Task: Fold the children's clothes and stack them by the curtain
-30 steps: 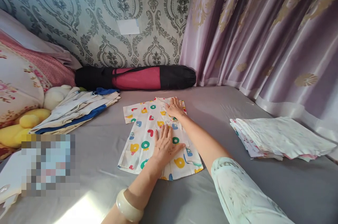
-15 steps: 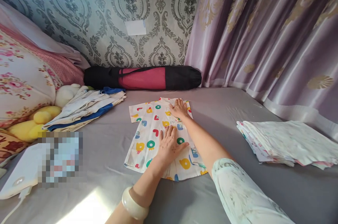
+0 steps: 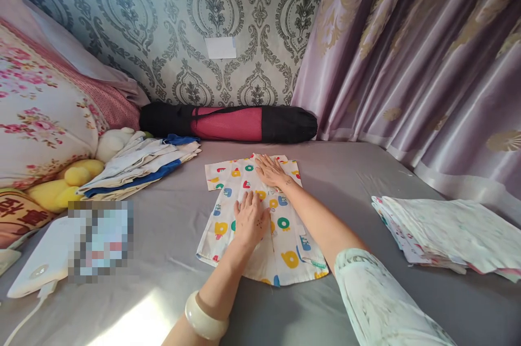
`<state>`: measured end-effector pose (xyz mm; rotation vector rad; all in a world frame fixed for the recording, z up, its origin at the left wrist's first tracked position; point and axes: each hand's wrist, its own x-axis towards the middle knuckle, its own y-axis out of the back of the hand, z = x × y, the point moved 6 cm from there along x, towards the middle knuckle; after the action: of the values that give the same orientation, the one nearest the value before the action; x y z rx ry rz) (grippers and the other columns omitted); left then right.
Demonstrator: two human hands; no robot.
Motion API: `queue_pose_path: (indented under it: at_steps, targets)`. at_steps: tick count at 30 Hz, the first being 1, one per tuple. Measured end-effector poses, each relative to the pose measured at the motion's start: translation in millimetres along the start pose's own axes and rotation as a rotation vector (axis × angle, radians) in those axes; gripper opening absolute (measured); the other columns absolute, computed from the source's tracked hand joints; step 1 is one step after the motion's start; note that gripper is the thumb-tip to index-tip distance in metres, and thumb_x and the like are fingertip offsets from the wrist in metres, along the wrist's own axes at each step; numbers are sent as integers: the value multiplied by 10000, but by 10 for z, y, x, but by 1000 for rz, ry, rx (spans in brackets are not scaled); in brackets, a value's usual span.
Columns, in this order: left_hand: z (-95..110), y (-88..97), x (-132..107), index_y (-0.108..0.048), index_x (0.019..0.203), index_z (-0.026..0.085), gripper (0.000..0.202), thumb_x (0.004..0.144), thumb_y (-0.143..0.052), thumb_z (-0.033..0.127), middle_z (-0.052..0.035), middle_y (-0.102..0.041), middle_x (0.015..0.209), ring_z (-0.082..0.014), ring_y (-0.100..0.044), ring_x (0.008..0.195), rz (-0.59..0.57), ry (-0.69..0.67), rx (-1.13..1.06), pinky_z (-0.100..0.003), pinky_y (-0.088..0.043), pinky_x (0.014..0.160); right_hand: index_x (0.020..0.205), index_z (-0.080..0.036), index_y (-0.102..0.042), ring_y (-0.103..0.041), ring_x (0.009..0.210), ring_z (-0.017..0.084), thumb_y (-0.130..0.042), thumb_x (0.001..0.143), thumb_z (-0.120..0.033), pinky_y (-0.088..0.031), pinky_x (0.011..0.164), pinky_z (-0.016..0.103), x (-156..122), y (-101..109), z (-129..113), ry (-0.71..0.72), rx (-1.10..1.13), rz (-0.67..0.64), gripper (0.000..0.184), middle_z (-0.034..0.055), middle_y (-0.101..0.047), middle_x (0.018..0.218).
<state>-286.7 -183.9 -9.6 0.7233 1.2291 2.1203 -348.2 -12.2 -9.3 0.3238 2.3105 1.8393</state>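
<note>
The left hand (image 3: pixel 251 221) and right hand (image 3: pixel 272 172) are resting flat, fingers spread, pinching nothing, on a letter-print short-sleeved shirt (image 3: pixel 280 245) lying on the gray bedsheet (image 3: pixel 171 237), its right side apparently turned in, its left sleeve (image 3: pixel 215 176) extending outward, unfolded.

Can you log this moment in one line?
Left hand: on white short-sleeved printed cloth shirt; right hand: on its upper part; shirt: lying on grey cloth sheet
</note>
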Motion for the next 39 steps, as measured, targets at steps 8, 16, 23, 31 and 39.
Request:
queue_pose_path:
  at_steps: [8,16,23,31,39]
  targets:
    - [-78,-48,-3,-442,1369,157,519,919,-427,416,-214,-345,1533,-371,-274,1433,-121,32,59,-642,-216,1106,1548,-209,-236,-83,1495,190,-129,994,-440,-42,1199,459,95,-143,120,-30,23,-26,610,21,-178,1621]
    - [-58,74,29,-525,1238,178,388,914,-476,386,-173,-386,1517,-346,-302,1423,-162,59,51,-593,-269,1100,1523,-203,-302,-128,1489,229,-150,1002,-440,-83,1186,504,104,-62,79,-36,48,-68,593,56,-209,1614]
    - [-148,177,106,-581,1115,231,246,923,-474,341,-108,-630,1263,-280,-544,1214,-21,83,-49,-477,-401,1016,1510,-170,-328,-132,1487,214,-163,1005,-441,-42,1195,472,230,-5,-69,1,-3,15,597,62,-209,1613]
    - [-297,312,173,-605,1152,183,275,936,-482,301,-109,-685,1161,-257,-619,1106,9,193,-103,-398,-444,941,1539,-106,-236,-74,1496,192,-136,995,-437,-24,1200,440,358,-170,-196,19,7,-37,645,78,-146,1623]
    - [-318,370,190,-629,1157,179,294,938,-484,311,-108,-689,1140,-234,-648,1018,-45,246,-77,-346,-456,886,1519,-127,-303,-135,1487,184,-166,1001,-410,-46,1202,409,347,-134,-160,0,111,49,607,77,-215,1608]
